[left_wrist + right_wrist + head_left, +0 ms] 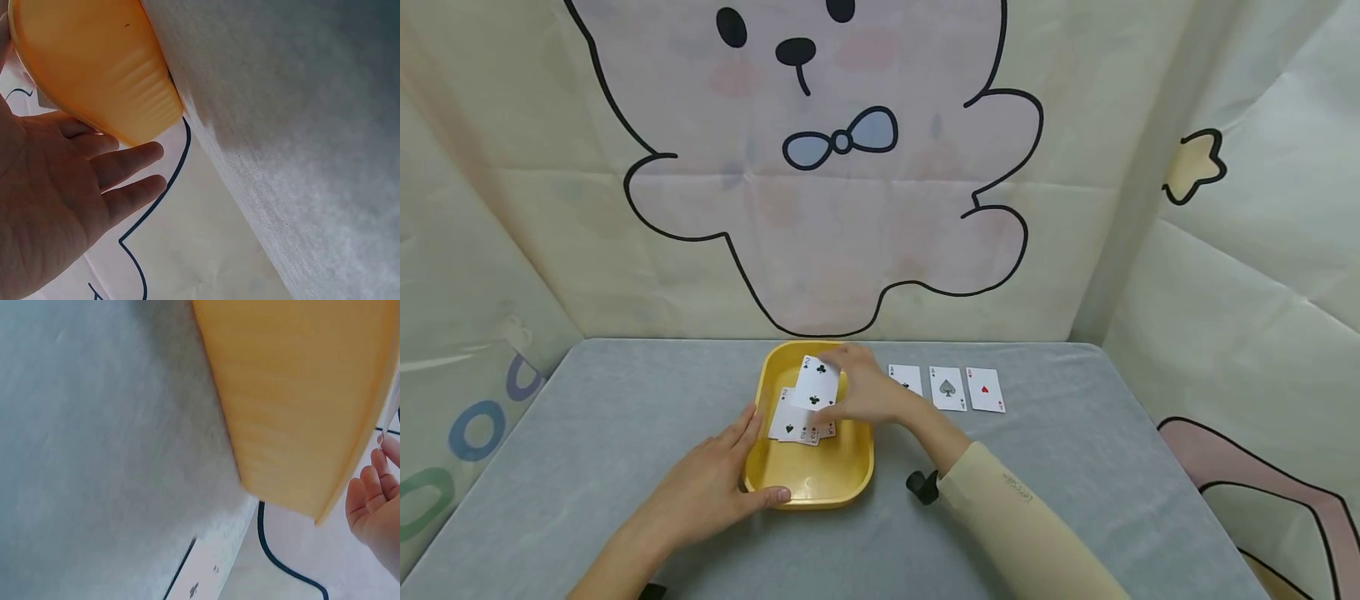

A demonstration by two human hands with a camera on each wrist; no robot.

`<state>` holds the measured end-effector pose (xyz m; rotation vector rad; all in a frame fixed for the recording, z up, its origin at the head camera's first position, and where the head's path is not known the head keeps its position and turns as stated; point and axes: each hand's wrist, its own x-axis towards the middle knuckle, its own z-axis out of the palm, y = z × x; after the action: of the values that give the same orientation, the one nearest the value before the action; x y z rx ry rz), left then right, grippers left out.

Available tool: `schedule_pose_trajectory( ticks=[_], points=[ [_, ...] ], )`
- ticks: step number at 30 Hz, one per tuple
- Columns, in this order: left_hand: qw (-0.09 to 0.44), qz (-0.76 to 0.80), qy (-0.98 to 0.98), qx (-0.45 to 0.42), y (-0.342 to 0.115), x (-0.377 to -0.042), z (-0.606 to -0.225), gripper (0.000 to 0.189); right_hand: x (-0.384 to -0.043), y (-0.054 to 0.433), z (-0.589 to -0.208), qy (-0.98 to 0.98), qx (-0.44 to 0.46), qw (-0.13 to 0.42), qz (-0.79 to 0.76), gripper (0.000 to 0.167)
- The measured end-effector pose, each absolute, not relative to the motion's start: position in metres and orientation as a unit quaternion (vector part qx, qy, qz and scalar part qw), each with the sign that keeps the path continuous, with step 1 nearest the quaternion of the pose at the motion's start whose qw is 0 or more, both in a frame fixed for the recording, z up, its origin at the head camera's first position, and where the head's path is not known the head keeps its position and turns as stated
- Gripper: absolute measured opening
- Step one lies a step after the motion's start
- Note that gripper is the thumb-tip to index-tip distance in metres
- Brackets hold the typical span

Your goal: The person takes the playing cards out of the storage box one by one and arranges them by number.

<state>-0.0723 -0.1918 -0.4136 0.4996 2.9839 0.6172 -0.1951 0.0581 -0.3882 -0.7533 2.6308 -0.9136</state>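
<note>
My left hand (722, 471) holds the yellow tray (808, 492) at its near left corner, the thumb over the near rim and the fingers along the left side. In the left wrist view the lower fingers stick out past the tray wall. Over the tray, my right hand (868, 392) pinches a two of clubs playing card (815, 379) by its right side between thumb and fingers. Beneath it, several overlapping cards (786, 421) lie face up in the tray, the leftmost a two of spades. The held card covers part of them.
Right of the tray, an ace of spades (948, 389) and an ace of hearts (985, 390) lie face up in a row. Another black-suited card (906, 377) beside them is partly hidden by my right wrist. A grey cloth (1037, 500) covers the table; a printed curtain (925, 250) hangs behind.
</note>
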Motion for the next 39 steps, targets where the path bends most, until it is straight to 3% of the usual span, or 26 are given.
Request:
schedule_pose_trajectory(
  ticks=[22,39],
  points=[
    [0.039,0.195,0.968,0.151,-0.19,-0.075,-0.412,0.117,-0.192,0.13,-0.38,0.889,-0.275,0.093,-0.353,0.093],
    [0.044,0.2,0.968,0.148,-0.19,-0.075,-0.411,0.118,-0.184,0.17,-0.401,0.914,-0.258,0.117,-0.292,0.092]
  ],
)
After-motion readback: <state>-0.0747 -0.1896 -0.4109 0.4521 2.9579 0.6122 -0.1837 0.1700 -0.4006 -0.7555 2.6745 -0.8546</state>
